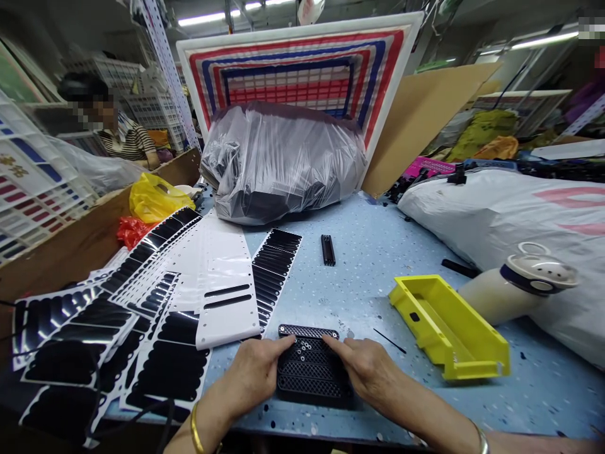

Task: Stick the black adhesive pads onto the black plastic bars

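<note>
A pale bottle (pixel 491 295) tilts beside a white sack (pixel 477 205), with cardboard (pixel 420 120) standing beside a striped basket (pixel 399 60).

A smooth, rounded gold-coloured bangle (pixel 195 429) circles the left wrist (pixel 208 410) at the bottom edge, left of centre; a slim silver-coloured bangle (pixel 483 436) rings the right arm (pixel 425 400) at lower right; forearms and fingers (pixel 285 344) are bare

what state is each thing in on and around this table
Black mesh block: lying roughly flat
Left hand: touching block's left side
Right hand: touching block's right side
Yellow bin: open-topped
Bottle: capped
Striped basket: tipped on its side
Grey plastic bag: filled
White sack: bulging
Black strip sheets: spread out, overlapping
Ceiling light: lit
</note>
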A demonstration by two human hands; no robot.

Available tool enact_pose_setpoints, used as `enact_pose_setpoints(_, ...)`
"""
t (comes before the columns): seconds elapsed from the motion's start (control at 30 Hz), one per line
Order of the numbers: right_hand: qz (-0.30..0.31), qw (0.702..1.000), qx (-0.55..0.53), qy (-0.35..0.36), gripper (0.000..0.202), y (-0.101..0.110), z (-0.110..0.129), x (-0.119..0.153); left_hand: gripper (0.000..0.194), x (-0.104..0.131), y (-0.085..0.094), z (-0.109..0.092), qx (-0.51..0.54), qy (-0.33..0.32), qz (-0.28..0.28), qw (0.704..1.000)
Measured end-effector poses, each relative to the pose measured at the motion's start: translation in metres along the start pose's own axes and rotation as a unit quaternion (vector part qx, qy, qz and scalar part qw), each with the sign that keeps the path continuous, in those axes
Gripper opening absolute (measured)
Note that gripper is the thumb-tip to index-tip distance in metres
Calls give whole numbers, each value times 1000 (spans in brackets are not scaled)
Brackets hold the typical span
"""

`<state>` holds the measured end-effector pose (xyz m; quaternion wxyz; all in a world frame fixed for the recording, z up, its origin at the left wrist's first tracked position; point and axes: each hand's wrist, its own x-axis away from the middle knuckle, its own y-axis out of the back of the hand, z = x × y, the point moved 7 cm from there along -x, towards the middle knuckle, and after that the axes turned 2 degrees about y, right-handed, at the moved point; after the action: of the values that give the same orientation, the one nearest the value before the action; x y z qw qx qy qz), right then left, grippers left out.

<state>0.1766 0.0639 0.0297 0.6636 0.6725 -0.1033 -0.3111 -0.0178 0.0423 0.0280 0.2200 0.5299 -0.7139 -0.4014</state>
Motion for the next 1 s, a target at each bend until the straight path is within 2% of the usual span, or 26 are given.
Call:
enact_pose_setpoints(0.13, 68, 998, 8, -2, 59, 2, 22, -13, 59, -3, -5, -12, -93, -8, 40, 995)
enact_pose_setpoints(0.23, 132, 991, 28, -23, 63, -1, 27, -18, 60, -5, -8, -12, -140, 7, 73, 987)
enact_pose_setpoints(0.3, 153, 987, 45, -28, 65, -2, 27, -19, 60, -5, -9, -13, -148, 9, 85, 985)
enact_pose_setpoints(0.5, 133, 989, 71, 2, 64, 8, 27, -20, 63, -4, -13, -13, -138, 2, 92, 986)
enact_pose_setpoints(0.63, 131, 989, 63, -9, 59, 13, 18, -16, 62, -3, -13, -12, -126, -1, 79, 989)
enact_pose_setpoints(0.83, 94, 995, 35, -27, 66, 8, 10, -7, 60, -1, -14, -10, -121, 3, 60, 991)
enact_pose_setpoints(1.0, 123, 991, 57, -10, 67, 3, 20, -3, 59, -1, -15, -9, -105, -3, 61, 993)
